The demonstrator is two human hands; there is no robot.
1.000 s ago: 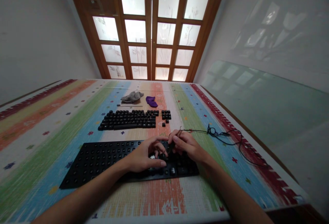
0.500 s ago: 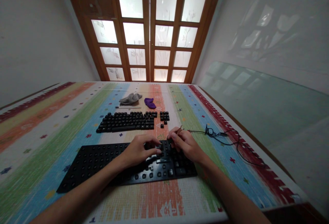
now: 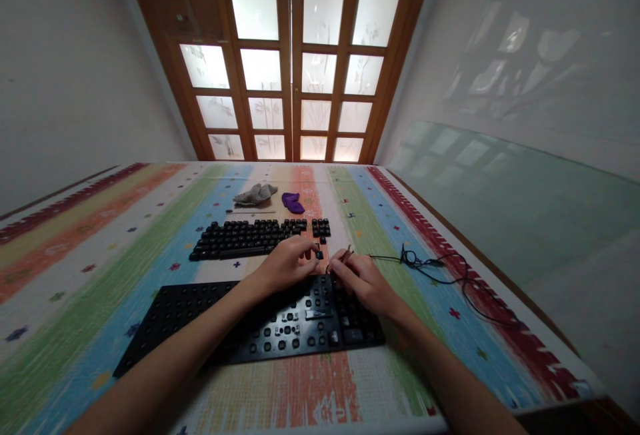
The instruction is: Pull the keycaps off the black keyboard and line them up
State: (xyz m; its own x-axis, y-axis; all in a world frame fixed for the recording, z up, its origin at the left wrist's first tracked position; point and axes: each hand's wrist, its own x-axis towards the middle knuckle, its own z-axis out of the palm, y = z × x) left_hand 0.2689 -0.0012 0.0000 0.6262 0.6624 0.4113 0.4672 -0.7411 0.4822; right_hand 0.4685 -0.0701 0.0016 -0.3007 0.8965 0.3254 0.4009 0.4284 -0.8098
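A black keyboard (image 3: 285, 332) lies across the cloth in front of me, most of its keycaps off and bare switches showing. My left hand (image 3: 290, 262) is beyond its rear edge, thumb and fingers closed on a small black keycap (image 3: 319, 255) close to the cloth. Over the keyboard's rear right part, my right hand (image 3: 361, 280) pinches a small brownish tool (image 3: 346, 255) with a thin dark curved end; its exact kind is unclear. Keycaps (image 3: 353, 335) remain on the keyboard's right side, partly under that hand.
Loose keycaps (image 3: 235, 236) lie in rows behind the keyboard, with a smaller group (image 3: 321, 227) to their right. Farther back are a grey cloth (image 3: 256, 194), a purple cloth (image 3: 293, 202) and a thin stick (image 3: 253, 212). A black cable (image 3: 445, 280) trails right across the striped tablecloth (image 3: 240, 395).
My left hand has moved from over the keyboard to beyond its rear edge, bringing a keycap near the loose ones. My right hand has stayed nearly still with the tool.
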